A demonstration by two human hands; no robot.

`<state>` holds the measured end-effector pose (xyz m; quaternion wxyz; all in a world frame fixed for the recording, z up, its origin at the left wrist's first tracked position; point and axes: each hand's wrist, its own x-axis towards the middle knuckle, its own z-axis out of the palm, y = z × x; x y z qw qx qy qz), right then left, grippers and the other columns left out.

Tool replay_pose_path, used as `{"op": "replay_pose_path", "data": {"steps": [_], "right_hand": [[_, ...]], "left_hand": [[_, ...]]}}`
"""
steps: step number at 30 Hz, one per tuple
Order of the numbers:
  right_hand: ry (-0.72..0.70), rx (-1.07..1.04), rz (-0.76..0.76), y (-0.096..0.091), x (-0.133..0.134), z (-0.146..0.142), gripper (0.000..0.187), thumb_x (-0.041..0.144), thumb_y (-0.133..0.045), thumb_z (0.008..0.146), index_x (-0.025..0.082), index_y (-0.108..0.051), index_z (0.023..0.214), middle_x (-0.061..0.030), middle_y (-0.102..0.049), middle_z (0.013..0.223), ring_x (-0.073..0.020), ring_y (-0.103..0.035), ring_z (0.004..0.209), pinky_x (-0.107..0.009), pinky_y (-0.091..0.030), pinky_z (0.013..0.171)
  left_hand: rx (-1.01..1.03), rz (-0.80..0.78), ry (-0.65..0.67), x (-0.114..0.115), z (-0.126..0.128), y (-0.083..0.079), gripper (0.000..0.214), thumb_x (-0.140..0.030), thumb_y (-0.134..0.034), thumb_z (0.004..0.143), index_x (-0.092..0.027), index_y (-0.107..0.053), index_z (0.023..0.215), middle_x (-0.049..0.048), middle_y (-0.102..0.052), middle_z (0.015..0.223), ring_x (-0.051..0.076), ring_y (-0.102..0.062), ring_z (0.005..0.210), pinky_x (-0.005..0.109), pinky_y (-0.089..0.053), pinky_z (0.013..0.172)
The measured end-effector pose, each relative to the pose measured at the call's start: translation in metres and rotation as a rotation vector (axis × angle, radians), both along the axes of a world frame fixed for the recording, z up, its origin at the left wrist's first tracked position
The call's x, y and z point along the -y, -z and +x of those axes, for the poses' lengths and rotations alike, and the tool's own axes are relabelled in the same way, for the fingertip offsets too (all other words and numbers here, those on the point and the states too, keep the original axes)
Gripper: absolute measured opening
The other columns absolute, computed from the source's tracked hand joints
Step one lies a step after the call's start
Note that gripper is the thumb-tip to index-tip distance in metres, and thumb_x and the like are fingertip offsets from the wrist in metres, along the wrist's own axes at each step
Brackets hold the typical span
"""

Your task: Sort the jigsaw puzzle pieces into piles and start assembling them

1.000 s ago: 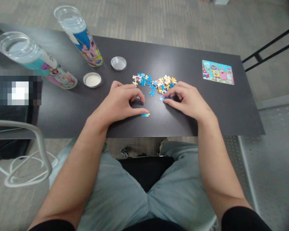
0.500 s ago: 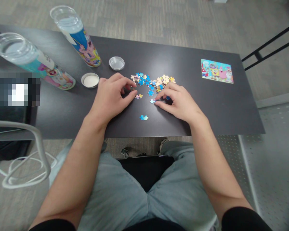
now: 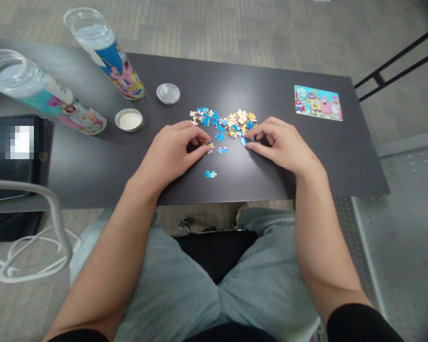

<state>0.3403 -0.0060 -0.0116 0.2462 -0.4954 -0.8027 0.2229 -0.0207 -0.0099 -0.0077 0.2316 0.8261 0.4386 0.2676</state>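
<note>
My left hand (image 3: 178,151) has its thumb and forefinger closed on a small yellow and pink puzzle piece (image 3: 210,147), partly covered by the fingertips. On the other side, my right hand (image 3: 283,145) pinches a blue puzzle piece (image 3: 243,141) at the near edge of the pile. A pale blue and pink puzzle piece (image 3: 222,150) lies between the two hands. Closer to me is a blue piece pair (image 3: 210,174), apparently joined. Beyond the hands, loose puzzle pieces (image 3: 240,118) in blue, cream and yellow lie heaped together.
Two clear tubes with printed cartoon labels, a farther tube (image 3: 123,71) and a nearer tube (image 3: 71,102), stand at the left. Their round lids (image 3: 129,120) lie beside them. A cartoon picture card (image 3: 318,103) rests at the right of the dark table (image 3: 335,161). A white cable (image 3: 53,209) hangs lower left.
My right hand has let go of the pale piece and moved right to a blue one at the pile. My left hand has shifted right onto the yellow and pink piece.
</note>
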Motion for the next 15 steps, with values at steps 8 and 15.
{"op": "replay_pose_path", "data": {"steps": [8,15], "right_hand": [[0.0,0.015,-0.01,-0.004,0.002,-0.007,0.02,0.037,-0.096,0.107,0.035,-0.094,0.127,-0.008,-0.082,0.117,-0.0318,-0.074,0.096,-0.052,-0.064,0.095],[0.012,-0.001,0.003,0.002,0.002,-0.007,0.006,0.028,-0.091,0.107,0.031,-0.087,0.11,-0.0067,-0.082,0.113,-0.0304,-0.072,0.094,-0.05,-0.064,0.098]], "left_hand": [[-0.054,0.029,0.086,0.003,0.026,0.003,0.02,-0.042,-0.083,0.12,-0.026,-0.092,0.125,0.0079,-0.087,0.119,0.032,-0.08,0.107,0.051,-0.063,0.097],[-0.078,0.04,0.161,0.002,0.053,0.003,0.012,-0.031,-0.082,0.117,-0.026,-0.089,0.126,0.0079,-0.086,0.121,0.033,-0.08,0.106,0.053,-0.065,0.097]]}}
